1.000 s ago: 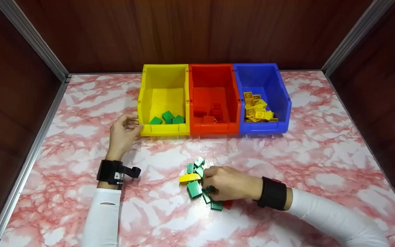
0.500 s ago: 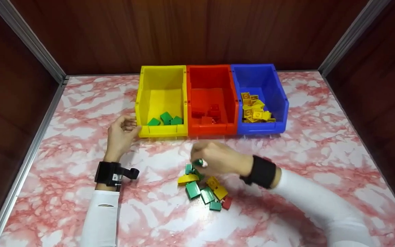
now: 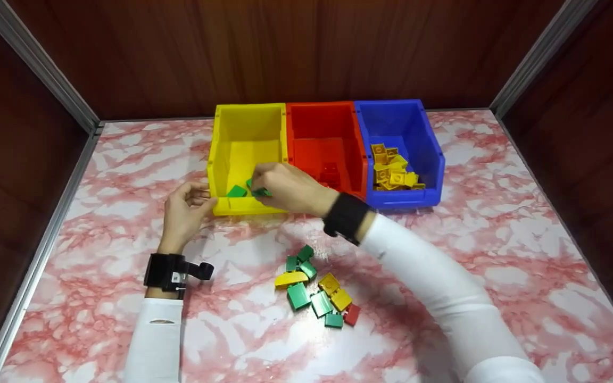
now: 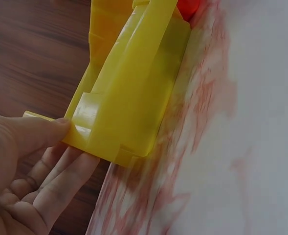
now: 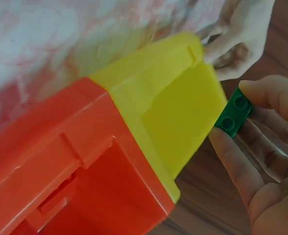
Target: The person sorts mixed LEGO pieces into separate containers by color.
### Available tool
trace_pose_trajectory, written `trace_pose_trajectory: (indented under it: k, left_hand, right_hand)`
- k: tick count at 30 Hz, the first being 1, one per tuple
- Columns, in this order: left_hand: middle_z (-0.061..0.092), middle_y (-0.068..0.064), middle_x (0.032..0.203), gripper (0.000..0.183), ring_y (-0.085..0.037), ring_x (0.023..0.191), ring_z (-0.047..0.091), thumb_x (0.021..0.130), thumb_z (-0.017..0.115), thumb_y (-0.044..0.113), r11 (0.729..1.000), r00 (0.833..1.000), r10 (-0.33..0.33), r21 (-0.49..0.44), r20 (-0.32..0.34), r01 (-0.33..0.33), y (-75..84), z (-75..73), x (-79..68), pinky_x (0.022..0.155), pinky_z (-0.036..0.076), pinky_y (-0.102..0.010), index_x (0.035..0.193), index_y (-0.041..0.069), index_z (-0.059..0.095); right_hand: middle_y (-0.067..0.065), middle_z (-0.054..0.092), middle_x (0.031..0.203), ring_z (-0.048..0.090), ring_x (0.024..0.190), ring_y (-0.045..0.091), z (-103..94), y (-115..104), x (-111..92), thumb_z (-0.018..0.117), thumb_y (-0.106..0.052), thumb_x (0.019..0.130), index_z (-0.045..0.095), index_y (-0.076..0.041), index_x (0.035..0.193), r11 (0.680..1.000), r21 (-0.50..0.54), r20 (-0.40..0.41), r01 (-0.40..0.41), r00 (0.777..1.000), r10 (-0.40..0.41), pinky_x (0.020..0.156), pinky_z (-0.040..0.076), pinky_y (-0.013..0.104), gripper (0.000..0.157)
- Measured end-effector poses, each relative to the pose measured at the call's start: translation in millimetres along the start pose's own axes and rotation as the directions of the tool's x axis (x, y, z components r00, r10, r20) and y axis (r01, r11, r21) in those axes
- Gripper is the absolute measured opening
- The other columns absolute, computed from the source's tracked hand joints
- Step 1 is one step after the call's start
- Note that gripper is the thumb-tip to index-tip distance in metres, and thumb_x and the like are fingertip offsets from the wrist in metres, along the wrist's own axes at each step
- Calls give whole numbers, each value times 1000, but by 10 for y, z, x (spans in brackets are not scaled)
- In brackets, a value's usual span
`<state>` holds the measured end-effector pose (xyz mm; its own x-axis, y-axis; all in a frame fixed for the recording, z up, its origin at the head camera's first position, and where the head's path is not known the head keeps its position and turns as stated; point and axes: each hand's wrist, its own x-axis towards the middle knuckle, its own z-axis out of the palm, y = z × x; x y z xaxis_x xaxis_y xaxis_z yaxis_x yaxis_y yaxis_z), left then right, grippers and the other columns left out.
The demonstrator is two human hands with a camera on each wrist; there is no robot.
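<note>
My right hand [image 3: 293, 187] is over the front of the yellow bin [image 3: 226, 206], pinching a green toy brick [image 5: 234, 113] between thumb and fingertips. Two studs of that brick face the right wrist camera. My left hand [image 3: 181, 215] holds the bin's front left corner, its thumb [image 4: 38, 129] on the front edge and the other fingers against the side. Behind the right hand, part of the bin's inside is hidden; a green brick [image 3: 237, 191] shows at the front left. Several loose green bricks [image 3: 299, 296] lie on the table with yellow bricks [image 3: 341, 300] and one red brick [image 3: 351, 315].
The red bin [image 3: 325, 121], with a few red bricks [image 3: 330, 173], adjoins the yellow one. To its right stands the blue bin [image 3: 405, 200], holding several yellow bricks [image 3: 398, 177]. Dark wood-grain panels [image 3: 306, 53] enclose the marbled table [image 3: 498, 239] at back and sides.
My right hand has moved from the loose bricks up and left to the yellow bin, carrying a green brick. My left hand stays at the bin's corner.
</note>
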<state>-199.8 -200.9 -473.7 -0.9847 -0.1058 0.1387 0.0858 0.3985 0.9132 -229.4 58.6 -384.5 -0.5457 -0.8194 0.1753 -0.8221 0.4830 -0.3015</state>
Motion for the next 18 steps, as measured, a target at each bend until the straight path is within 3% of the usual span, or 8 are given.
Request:
trace_pose_trajectory:
  k: [10,18]
  left_hand:
    - [74,-24,113,30,0,84,65,95,77,5,1000,1000,-8,-11,4,8,-20,-19,10,80,54,-11,122,-3,70]
    - [74,-25,112,30,1,82,66,94,77,4,1000,1000,-2,-27,1,2,-28,-5,20,79,56,-12,122,-3,70]
  right_hand:
    - [15,75,117,74,102,27,217,164,433,72,-16,101,78,-4,121,985,-67,100,-158,981,165,98,63,33,24]
    - [15,75,112,72,95,28,339,198,488,69,-17,103,77,-5,122,974,-153,159,-167,969,191,97,63,35,24]
